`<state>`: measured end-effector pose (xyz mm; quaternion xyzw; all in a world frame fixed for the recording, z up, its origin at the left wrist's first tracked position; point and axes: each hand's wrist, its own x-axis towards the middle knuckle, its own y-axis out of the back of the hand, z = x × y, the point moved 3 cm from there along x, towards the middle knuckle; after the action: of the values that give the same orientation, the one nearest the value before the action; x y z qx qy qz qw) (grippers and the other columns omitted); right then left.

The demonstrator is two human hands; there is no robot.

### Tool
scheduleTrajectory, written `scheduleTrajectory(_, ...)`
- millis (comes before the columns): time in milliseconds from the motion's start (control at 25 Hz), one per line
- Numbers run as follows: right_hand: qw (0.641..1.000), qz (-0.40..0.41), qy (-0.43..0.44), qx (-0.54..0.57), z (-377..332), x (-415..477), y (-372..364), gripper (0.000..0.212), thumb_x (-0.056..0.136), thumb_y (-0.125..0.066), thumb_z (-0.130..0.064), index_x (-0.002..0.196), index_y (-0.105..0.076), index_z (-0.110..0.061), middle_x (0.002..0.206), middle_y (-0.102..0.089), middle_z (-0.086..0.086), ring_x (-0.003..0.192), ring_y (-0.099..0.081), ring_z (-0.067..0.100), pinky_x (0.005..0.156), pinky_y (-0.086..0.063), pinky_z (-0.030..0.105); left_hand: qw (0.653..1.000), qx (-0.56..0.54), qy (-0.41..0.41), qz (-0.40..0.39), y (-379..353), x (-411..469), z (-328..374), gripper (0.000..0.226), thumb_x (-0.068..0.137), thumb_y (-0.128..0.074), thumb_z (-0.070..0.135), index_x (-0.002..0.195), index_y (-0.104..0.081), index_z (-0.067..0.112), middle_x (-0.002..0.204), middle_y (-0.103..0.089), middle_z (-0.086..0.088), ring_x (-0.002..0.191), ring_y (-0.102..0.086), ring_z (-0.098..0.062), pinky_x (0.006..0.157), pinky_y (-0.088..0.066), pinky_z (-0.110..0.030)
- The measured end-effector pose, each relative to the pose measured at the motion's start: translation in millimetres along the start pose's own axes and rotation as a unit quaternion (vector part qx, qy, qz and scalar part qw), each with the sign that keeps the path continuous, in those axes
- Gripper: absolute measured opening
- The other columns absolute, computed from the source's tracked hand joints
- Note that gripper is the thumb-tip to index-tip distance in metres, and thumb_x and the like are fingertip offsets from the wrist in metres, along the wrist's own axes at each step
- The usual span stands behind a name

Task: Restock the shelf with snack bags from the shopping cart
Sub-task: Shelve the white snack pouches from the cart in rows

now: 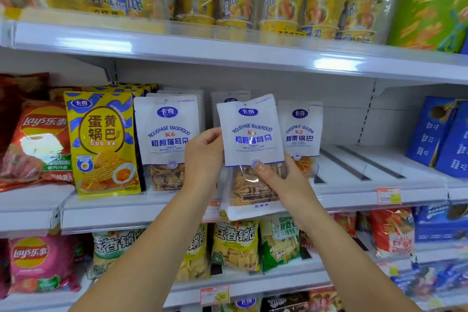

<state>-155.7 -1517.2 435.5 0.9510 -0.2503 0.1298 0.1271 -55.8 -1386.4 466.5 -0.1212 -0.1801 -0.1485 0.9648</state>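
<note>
I hold the white, clear-bottomed plastic snack pouch [250, 149] upright before the middle shelf [114, 213], left hand [202, 159] pinching its left edge, right hand [281, 180] gripping its right side, thumb across the front. It looks light, crinkly and slippery, contents brittle; gripping the edges seems safest.

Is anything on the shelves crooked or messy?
Yes. The red Lay's bag at the left of the middle shelf slumps sideways instead of standing up. The white bag held by the left hand and right hand is tilted too.
</note>
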Motion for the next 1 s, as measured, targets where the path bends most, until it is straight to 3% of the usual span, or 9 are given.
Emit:
scheduleTrajectory(120, 1.0, -0.001, 0.017, -0.019, 2.1, 0.2, 6.3, 0.059, 0.064, -0.069, -0.054, 0.119, -0.05, -0.043, 0.109, -0.059, -0.032, 0.102, -0.052, -0.015, 0.07, -0.043, 0.007, 0.998, 0.051, -0.008, 0.03, 2.8, 6.9, -3.3, 0.014, 0.094, -0.062, 0.029, 0.084, -0.069, 0.023, 0.082, -0.076, 0.001, 0.083, -0.073, -0.023, 0.071, -0.059, -0.041)
scheduleTrajectory(240, 0.999, 0.019, 0.042, -0.026, 3.7, 7.7, 10.4, 0.068, 0.065, -0.073, -0.052, 0.127, -0.051, -0.034, 0.117, -0.061, -0.024, 0.109, -0.053, -0.009, 0.076, -0.042, 0.008, 0.979, 0.167, -0.096, 0.065, 8.1, 10.2, 4.2, 0.016, 0.1, -0.051, 0.028, 0.087, -0.058, 0.022, 0.086, -0.07, 0.006, 0.083, -0.068, -0.016, 0.067, -0.056, -0.023)
scheduleTrajectory(320, 0.996, 0.061, 0.068, -0.017, 6.5, 18.8, 8.2, 0.074, 0.068, -0.075, -0.051, 0.133, -0.046, -0.031, 0.121, -0.061, -0.02, 0.112, -0.054, -0.005, 0.084, -0.044, 0.014, 0.97, 0.195, -0.133, 0.054, 7.1, 6.0, 9.2, 0.014, 0.103, -0.043, 0.029, 0.111, -0.054, 0.025, 0.106, -0.066, 0.011, 0.094, -0.064, -0.005, 0.074, -0.049, -0.01)
scheduleTrajectory(400, 0.991, 0.102, 0.089, -0.017, 7.8, 33.0, 3.5, 0.073, 0.076, -0.075, -0.046, 0.137, -0.039, -0.03, 0.123, -0.059, -0.019, 0.114, -0.053, -0.004, 0.09, -0.044, 0.017, 0.967, 0.186, -0.173, 0.007, 3.2, -3.0, 2.8, 0.036, 0.104, -0.04, 0.027, 0.14, -0.039, 0.027, 0.134, -0.053, 0.012, 0.121, -0.055, -0.004, 0.099, -0.045, -0.021)
scheduleTrajectory(520, 0.989, 0.08, 0.108, -0.056, 19.1, 53.9, -14.9, 0.049, 0.089, -0.067, -0.031, 0.128, -0.037, -0.033, 0.119, -0.06, -0.015, 0.11, -0.057, 0.0, 0.087, -0.045, 0.012, 0.904, 0.339, -0.253, -0.061, -3.0, -21.7, -28.5, 0.051, 0.1, -0.047, 0.012, 0.149, -0.032, 0.022, 0.158, -0.027, 0.005, 0.144, -0.027, -0.008, 0.112, -0.03, -0.023)
scheduleTrajectory(640, 0.979, 0.063, 0.1, -0.169, 39.5, 71.6, -26.7, 0.034, 0.096, -0.056, -0.028, 0.127, -0.044, -0.027, 0.12, -0.06, -0.006, 0.111, -0.057, 0.009, 0.082, -0.044, 0.012, 0.844, 0.451, -0.274, -0.095, -4.5, -23.8, -67.0, 0.058, 0.091, -0.055, 0.0, 0.146, -0.041, 0.011, 0.162, -0.018, -0.01, 0.148, -0.02, -0.024, 0.115, -0.031, -0.032)
scheduleTrajectory(840, 0.922, 0.194, 0.151, -0.301, 35.7, 43.0, -31.9, 0.069, 0.089, -0.065, -0.019, 0.148, -0.028, -0.017, 0.144, -0.036, 0.008, 0.132, -0.037, 0.02, 0.106, -0.037, 0.031, 0.811, 0.499, -0.289, -0.099, 3.3, -15.2, -92.2, 0.055, 0.085, -0.063, 0.001, 0.138, -0.051, 0.005, 0.16, -0.023, -0.013, 0.148, -0.014, -0.026, 0.115, -0.025, -0.039)
scheduleTrajectory(920, 0.85, 0.252, 0.246, -0.392, 31.1, 19.9, -45.1, 0.056, 0.087, -0.064, -0.014, 0.138, -0.044, -0.021, 0.132, -0.04, 0.009, 0.119, -0.039, 0.023, 0.096, -0.046, 0.034, 0.814, 0.495, -0.288, -0.098, 5.7, -16.1, -95.2, 0.056, 0.086, -0.065, 0.004, 0.14, -0.049, 0.004, 0.161, -0.02, -0.013, 0.149, -0.014, -0.026, 0.115, -0.023, -0.037)
scheduleTrajectory(1000, 0.846, 0.185, 0.219, -0.45, 30.8, 28.3, -54.3, 0.051, 0.089, -0.059, -0.011, 0.136, -0.048, -0.029, 0.129, -0.04, 0.006, 0.113, -0.039, 0.025, 0.084, -0.052, 0.039, 0.824, 0.484, -0.279, -0.095, 7.9, -15.8, -94.8, 0.058, 0.088, -0.064, 0.005, 0.143, -0.045, 0.003, 0.161, -0.017, -0.013, 0.149, -0.017, -0.027, 0.116, -0.022, -0.036)
